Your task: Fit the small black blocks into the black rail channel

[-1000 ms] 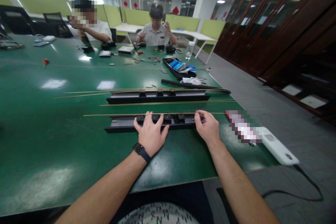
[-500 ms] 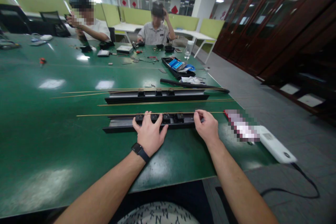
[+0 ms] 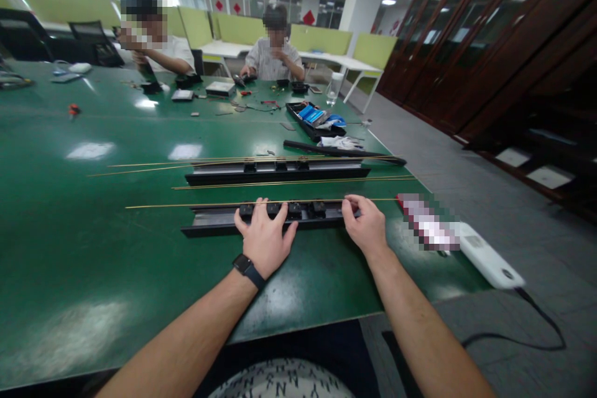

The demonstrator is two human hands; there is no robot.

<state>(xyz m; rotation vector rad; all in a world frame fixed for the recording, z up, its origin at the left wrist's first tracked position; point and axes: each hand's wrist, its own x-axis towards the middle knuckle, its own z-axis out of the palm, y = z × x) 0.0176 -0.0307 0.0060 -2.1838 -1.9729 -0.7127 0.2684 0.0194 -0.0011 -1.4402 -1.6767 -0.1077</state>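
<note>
A long black and silver rail [image 3: 212, 217] lies crosswise on the green table, with several black blocks [image 3: 318, 209] seated along it. My left hand [image 3: 265, 233] rests over the rail's middle, fingers spread across the blocks. At the rail's right end, my right hand [image 3: 366, 224] is closed in a pinch on a thin gold-coloured rod [image 3: 158, 206]. This rod runs along the rail's far side, passes by my left fingertips and sticks out well beyond the left end. Whether the left fingertips press on it, I cannot tell.
A second rail [image 3: 224, 178] with blocks lies farther off, loose thin rods [image 3: 261, 184] around it. Behind are a black bar [image 3: 345, 152] and a black tray [image 3: 305, 122]. On the right sit a red-edged blurred item and a white corded device [image 3: 489, 258]. Two people sit across.
The thin rod has slid a little to the left along the rail, its free end reaching farther out. My hands stay almost in place. The person opposite has lowered a raised hand.
</note>
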